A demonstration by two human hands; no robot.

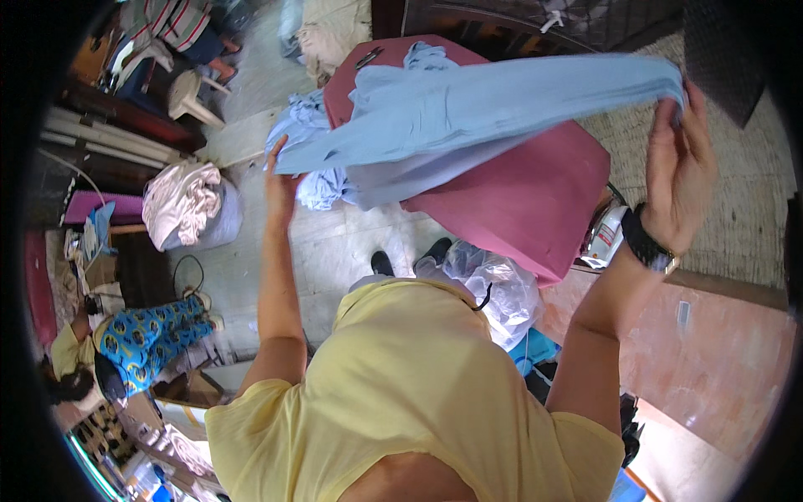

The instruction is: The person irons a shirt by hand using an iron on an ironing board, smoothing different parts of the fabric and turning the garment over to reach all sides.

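A long light blue garment (468, 100) is stretched between my two hands over a table with a maroon cover (519, 197). My left hand (279, 157) grips its left end, beside the table's left edge. At the far right my right hand (682, 151) has hold of the other end, raised higher with the cloth folded over the fingers. The garment's exact kind I cannot make out. More crumpled light blue cloth (319, 191) hangs by the table's left side, and another bunch (428, 57) lies at its far edge.
A white iron (604, 238) stands at the table's right end. Beside my legs is a clear plastic bag (502, 293). A heap of pale pink cloth (180, 201) and a white stool (196, 96) are at left. Two people are nearby at left. A small dark tool (368, 57) lies on the table.
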